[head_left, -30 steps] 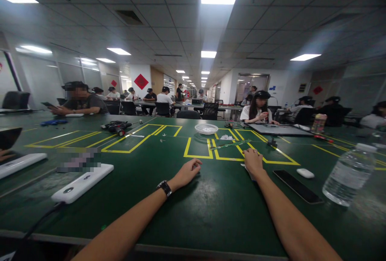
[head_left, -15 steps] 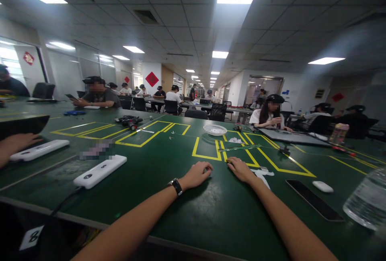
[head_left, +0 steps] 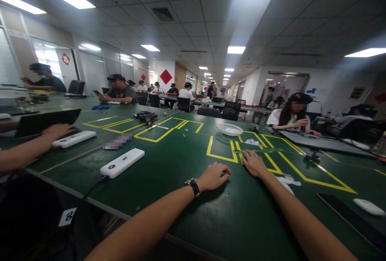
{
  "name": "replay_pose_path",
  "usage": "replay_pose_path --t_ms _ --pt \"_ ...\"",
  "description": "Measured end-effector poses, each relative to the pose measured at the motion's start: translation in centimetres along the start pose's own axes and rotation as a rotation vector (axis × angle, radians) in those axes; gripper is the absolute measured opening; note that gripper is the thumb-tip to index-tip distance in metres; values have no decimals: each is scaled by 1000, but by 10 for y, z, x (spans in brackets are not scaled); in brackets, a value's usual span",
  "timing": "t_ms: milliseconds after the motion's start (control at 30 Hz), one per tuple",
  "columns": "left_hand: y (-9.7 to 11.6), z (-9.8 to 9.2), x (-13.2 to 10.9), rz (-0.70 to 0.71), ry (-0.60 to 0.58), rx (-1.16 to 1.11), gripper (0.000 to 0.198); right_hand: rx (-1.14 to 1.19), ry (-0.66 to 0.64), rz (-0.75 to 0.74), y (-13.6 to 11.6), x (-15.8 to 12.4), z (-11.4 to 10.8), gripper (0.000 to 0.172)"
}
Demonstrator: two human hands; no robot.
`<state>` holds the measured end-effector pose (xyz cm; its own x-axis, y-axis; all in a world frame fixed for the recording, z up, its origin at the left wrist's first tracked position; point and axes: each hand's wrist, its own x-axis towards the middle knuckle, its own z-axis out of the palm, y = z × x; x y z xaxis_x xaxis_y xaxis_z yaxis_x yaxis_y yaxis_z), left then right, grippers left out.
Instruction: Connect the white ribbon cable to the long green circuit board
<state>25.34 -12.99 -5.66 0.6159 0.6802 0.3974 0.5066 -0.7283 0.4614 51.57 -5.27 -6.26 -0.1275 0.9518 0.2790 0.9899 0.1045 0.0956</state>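
Observation:
Both my forearms stretch over a dark green table (head_left: pixel 169 180). My left hand (head_left: pixel 214 176), with a black watch (head_left: pixel 193 186) on the wrist, rests on the table with its fingers loosely curled and nothing seen in them. My right hand (head_left: pixel 255 163) lies flat with the fingers stretched out, just right of the left one. Its fingertips reach a long thin green strip (head_left: pixel 259 151) lying across yellow tape lines (head_left: pixel 221 157). A white plastic basket (head_left: pixel 230 129) stands farther back.
A white power bank (head_left: pixel 122 163) with a black cable lies to my left, another (head_left: pixel 74 138) under a neighbour's hand. A black phone (head_left: pixel 351 220) and a white oval object (head_left: pixel 369 206) lie at right. White paper scraps (head_left: pixel 286 182) sit beside my right arm. Several people sit at the tables.
The view has turned left, so the water bottle has left the frame. My right hand has moved left, closer to my left hand, and now lies with fingers spread at the green strip.

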Motion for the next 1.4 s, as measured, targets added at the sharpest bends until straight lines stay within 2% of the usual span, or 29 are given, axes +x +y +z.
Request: replay_pose_path --t_ms 200,300,500,733,867,933,1100,1200,1400 --pt "-1 0 0 -6 -12 22 25 104 -189 108 -5 42 17 58" --pt "-1 0 1 3 -20 25 26 136 -188 92 -1 47 25 56" --pt "0 -2 2 -18 -7 -4 27 157 -133 17 0 33 22 49" --pt "-2 -5 4 -27 52 -75 29 267 -68 -36 -1 5 15 50" --pt "-4 -5 6 -21 77 -139 29 249 -32 -55 2 -8 15 57" --pt "-5 -4 6 -51 80 -184 30 222 -26 -96 -2 -13 12 55" --pt "-9 0 7 -118 145 -367 29 89 -30 -207 -25 -24 -7 44" --pt "-12 1 11 -222 193 -510 27 78 -14 -291 -42 -32 -19 42" --pt "-25 -2 21 -582 113 -1148 33 243 146 -443 -77 -56 -40 39"
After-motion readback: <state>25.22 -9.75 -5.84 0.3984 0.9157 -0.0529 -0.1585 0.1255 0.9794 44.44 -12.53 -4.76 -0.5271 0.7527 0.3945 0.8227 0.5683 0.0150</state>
